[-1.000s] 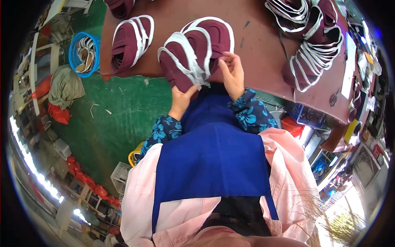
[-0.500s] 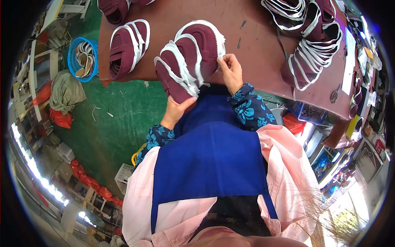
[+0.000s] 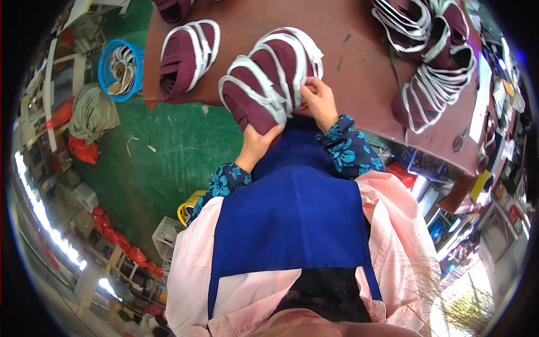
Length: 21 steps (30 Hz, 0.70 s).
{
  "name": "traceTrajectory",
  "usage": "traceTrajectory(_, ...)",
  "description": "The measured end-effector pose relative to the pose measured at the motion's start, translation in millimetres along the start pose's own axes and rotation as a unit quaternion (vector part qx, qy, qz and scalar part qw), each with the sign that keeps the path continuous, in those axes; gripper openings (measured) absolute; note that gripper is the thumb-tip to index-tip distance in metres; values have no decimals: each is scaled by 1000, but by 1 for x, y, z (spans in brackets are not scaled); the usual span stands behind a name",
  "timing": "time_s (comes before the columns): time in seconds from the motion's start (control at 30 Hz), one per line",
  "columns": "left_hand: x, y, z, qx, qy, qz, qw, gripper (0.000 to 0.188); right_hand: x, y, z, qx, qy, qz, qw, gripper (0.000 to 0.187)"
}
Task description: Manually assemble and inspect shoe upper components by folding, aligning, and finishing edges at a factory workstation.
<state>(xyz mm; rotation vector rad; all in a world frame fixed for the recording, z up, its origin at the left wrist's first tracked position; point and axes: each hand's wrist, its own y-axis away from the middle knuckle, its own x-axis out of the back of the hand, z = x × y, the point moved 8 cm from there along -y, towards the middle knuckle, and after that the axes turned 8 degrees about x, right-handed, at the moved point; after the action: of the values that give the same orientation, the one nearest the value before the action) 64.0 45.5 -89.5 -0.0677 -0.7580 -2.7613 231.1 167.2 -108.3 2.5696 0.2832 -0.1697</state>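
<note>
Several maroon shoe uppers with white edging are fanned out over the table's front edge, overlapping one another. My left hand grips the lower end of the nearest upper, thumb on top and the fingers hidden beneath. At the right side of the fan, my right hand is closed, thumb and fingers pinching the white edge of one of the farther uppers. Another small group of maroon uppers lies to the left on the brown table.
Nested uppers stand in a curved row at the right, with more behind them. A blue basket holding pale pieces is on the left. Small dark scissors lie near the table's right edge. Scraps dot the green floor.
The fanned uppers have drawn closer together. My left hand has moved slightly right and up with the nearest upper. The whole view has shifted a little.
</note>
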Motion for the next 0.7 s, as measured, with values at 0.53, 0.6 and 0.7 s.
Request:
traceTrajectory(0.53,113,9,15,88,292,-45,951,46,17,-61,8,89,-15,24,996,32)
traceTrajectory(0.6,156,34,47,-11,303,59,951,45,32,-61,6,73,-38,46,996,32)
traceTrajectory(0.7,199,57,125,-64,213,165,961,43,41,-54,16,21,-14,33,999,32)
